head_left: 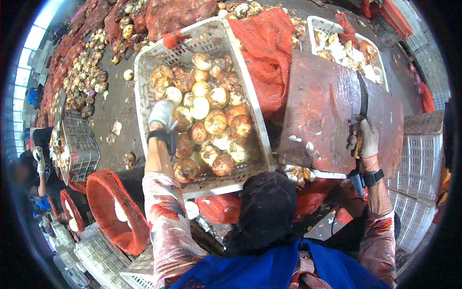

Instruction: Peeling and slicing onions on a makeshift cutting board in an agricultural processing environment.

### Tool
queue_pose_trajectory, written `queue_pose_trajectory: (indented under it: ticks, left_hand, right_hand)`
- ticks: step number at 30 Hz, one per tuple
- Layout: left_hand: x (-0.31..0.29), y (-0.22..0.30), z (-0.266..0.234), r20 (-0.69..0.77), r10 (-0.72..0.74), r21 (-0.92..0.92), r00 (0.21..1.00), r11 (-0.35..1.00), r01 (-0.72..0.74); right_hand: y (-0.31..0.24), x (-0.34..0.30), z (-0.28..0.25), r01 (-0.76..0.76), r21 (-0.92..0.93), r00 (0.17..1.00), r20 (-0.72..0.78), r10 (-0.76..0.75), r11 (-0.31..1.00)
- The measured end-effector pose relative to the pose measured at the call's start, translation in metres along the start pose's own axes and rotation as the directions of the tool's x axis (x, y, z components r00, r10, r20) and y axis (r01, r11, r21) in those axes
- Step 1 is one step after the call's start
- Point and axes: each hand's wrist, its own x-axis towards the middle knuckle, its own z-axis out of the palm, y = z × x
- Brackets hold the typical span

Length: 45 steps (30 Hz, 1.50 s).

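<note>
Nearest me is my blue apron [317, 267], my patterned sleeves [166, 207] stretching forward on either side. My gloved right hand [369, 137] is closed around the handle of a knife [363, 94], its dark blade pointing away from me above the right part of the board [322, 106]. My gloved left hand [162, 113] is down inside the crate [250, 77], by its left wall, just beside the onions [216, 123]; my fingertips are hidden, so I can't tell how far they're open or whether they have hold of one. The onions lie piled in the crate, some browned, some pale. Between crate and board is a red net [264, 58]. Beyond the board, a bin [313, 33] holds pale peelings [353, 55]. Far left, more onions lie heaped on the floor [113, 96] near red sacks [178, 17].
</note>
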Motion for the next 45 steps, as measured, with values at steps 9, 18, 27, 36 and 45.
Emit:
queue_pose_trajectory:
  ticks: [9, 18, 27, 36, 45]
  left_hand:
    - [0.002, 0.007, 0.008, 0.155, -0.097, -0.034, 0.983, 0.994, 0.104]
    - [-0.009, 0.027, -0.018, 0.129, 0.005, -0.206, 0.992, 0.978, 0.022]
    - [-0.023, 0.024, -0.005, 0.248, 0.007, -0.035, 0.969, 0.999, 0.002]
    - [-0.046, 0.022, -0.012, -0.082, 0.012, -0.229, 0.997, 0.973, -0.030]
    - [-0.049, 0.030, -0.024, -0.020, -0.053, -0.249, 0.998, 0.967, 0.046]
  right_hand:
    - [0.000, -0.005, 0.005, 0.019, 0.005, 0.999, -0.028, -0.018, 1.000]
    - [-0.001, -0.001, 0.003, 0.007, -0.011, 1.000, -0.016, -0.007, 1.000]
    - [0.007, 0.002, -0.001, 0.025, -0.050, 1.000, -0.004, -0.025, 0.998]
    - [-0.001, -0.004, 0.003, 0.018, 0.023, 0.999, -0.037, -0.017, 1.000]
    - [-0.005, -0.005, 0.005, 0.018, 0.021, 1.000, 0.001, -0.018, 1.000]
